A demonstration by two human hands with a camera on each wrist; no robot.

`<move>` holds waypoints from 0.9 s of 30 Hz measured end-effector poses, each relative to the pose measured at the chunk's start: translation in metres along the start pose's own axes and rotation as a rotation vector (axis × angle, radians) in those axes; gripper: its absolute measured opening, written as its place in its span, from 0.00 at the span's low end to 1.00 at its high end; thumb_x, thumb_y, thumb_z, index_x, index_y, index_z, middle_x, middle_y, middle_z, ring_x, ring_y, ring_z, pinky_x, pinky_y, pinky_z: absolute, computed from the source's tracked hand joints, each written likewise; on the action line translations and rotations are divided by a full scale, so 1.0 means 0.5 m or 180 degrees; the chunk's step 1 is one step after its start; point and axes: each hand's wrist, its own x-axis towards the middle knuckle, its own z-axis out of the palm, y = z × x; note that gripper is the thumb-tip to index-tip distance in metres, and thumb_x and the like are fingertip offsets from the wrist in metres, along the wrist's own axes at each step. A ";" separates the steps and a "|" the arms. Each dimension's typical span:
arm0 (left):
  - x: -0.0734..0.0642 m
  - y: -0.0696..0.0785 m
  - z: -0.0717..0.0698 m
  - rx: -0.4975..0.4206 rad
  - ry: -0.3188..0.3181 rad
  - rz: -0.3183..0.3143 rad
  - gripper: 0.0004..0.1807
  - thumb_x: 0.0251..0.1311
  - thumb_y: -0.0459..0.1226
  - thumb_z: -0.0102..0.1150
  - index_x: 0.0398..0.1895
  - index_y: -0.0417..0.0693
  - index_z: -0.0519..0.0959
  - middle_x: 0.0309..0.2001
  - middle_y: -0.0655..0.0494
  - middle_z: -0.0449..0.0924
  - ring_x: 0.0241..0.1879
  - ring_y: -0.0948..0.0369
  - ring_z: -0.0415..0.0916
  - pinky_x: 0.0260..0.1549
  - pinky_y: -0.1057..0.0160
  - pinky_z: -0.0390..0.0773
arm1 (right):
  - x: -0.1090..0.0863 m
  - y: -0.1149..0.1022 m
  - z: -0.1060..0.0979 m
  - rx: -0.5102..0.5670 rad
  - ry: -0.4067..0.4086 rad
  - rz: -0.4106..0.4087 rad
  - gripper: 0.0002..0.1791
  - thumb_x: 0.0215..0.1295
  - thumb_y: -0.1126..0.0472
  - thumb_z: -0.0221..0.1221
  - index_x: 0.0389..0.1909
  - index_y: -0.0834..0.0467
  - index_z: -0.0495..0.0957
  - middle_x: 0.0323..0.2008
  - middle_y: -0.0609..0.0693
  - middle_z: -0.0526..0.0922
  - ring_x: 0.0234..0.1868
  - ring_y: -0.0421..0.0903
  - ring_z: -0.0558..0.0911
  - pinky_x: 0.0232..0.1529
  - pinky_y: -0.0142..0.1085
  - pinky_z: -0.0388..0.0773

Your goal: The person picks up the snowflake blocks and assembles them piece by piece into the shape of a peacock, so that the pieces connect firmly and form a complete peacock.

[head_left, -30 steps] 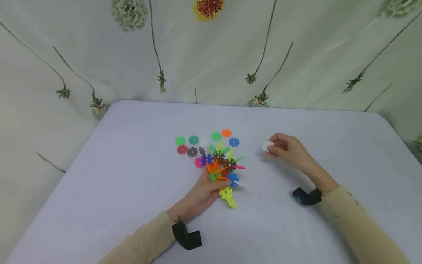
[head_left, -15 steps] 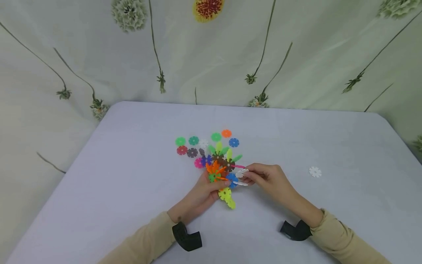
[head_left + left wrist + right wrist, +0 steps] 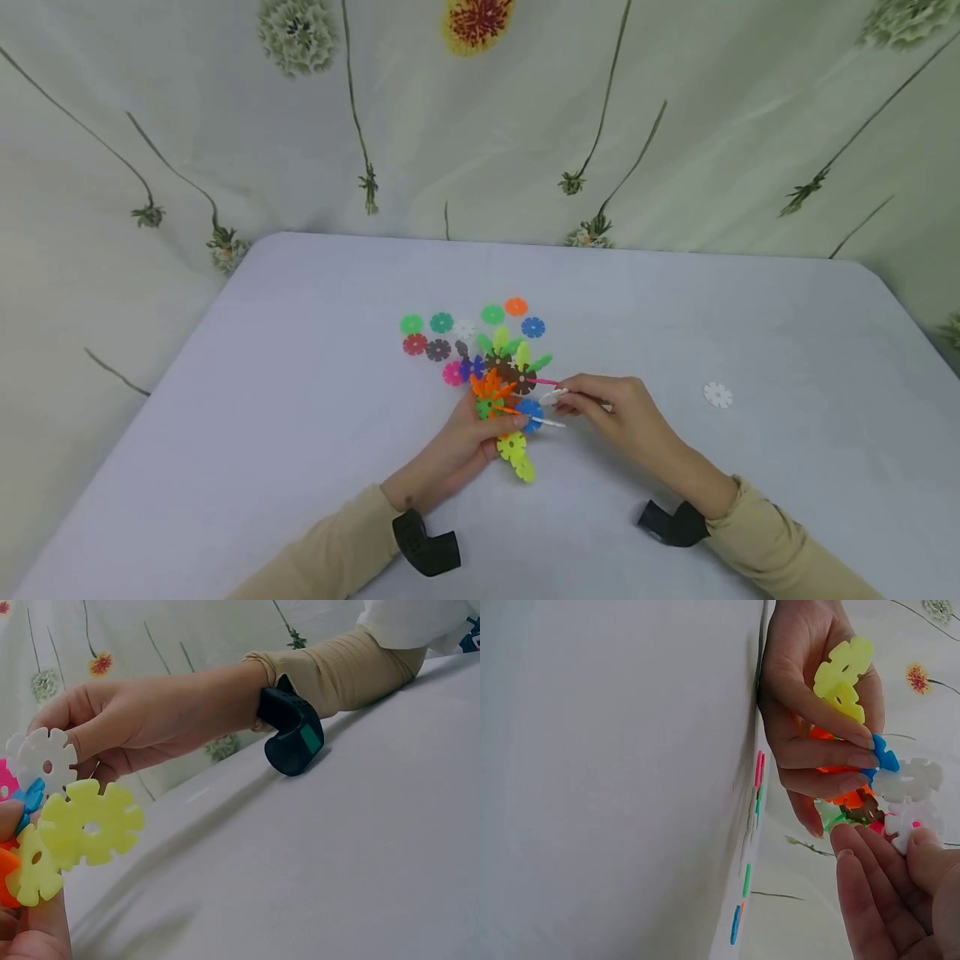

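My left hand (image 3: 461,446) grips a cluster of interlocked notched plastic discs. Orange petal discs (image 3: 491,387), brown discs (image 3: 522,379), a blue disc (image 3: 529,414) and yellow discs (image 3: 512,446) show in it. One white disc (image 3: 911,780) stands out from the blue disc in the right wrist view. Between thumb and fingers my right hand (image 3: 618,412) pinches a second white disc (image 3: 915,821), its edge right at the cluster beside the blue disc. In the left wrist view a white disc (image 3: 49,761) overlaps the right hand's fingertips.
Several loose discs lie behind the cluster, among them a red disc (image 3: 415,344), an orange disc (image 3: 516,307) and a blue disc (image 3: 533,327). A single white disc (image 3: 717,395) lies to the right on the white table (image 3: 262,400). A flower-printed cloth (image 3: 510,125) hangs behind.
My right hand has come left and toward me with its white disc, up to the cluster. Another white disc now shows on the table at right. The left hand keeps its grip.
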 end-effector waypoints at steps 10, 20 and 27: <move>0.000 -0.002 -0.001 0.0087 -0.0036 -0.0061 0.39 0.60 0.20 0.50 0.69 0.47 0.45 0.65 0.42 0.57 0.56 0.52 0.68 0.54 0.58 0.69 | -0.004 -0.004 -0.002 -0.0456 0.0015 -0.0331 0.13 0.48 0.77 0.66 0.35 0.64 0.82 0.31 0.49 0.84 0.32 0.42 0.83 0.33 0.31 0.80; -0.003 -0.001 -0.005 0.0208 -0.0086 -0.0181 0.38 0.61 0.22 0.51 0.69 0.48 0.45 0.62 0.40 0.60 0.53 0.53 0.70 0.53 0.57 0.70 | -0.002 0.000 0.004 -0.0013 -0.0129 -0.0100 0.09 0.53 0.77 0.61 0.35 0.66 0.81 0.30 0.50 0.84 0.30 0.42 0.82 0.32 0.30 0.80; 0.001 0.000 -0.007 0.0243 -0.0156 -0.0319 0.38 0.62 0.24 0.52 0.69 0.51 0.47 0.59 0.41 0.64 0.53 0.50 0.72 0.51 0.55 0.71 | -0.005 0.001 0.013 0.0135 -0.0138 -0.0083 0.08 0.57 0.78 0.58 0.36 0.66 0.80 0.29 0.50 0.83 0.30 0.43 0.83 0.32 0.31 0.80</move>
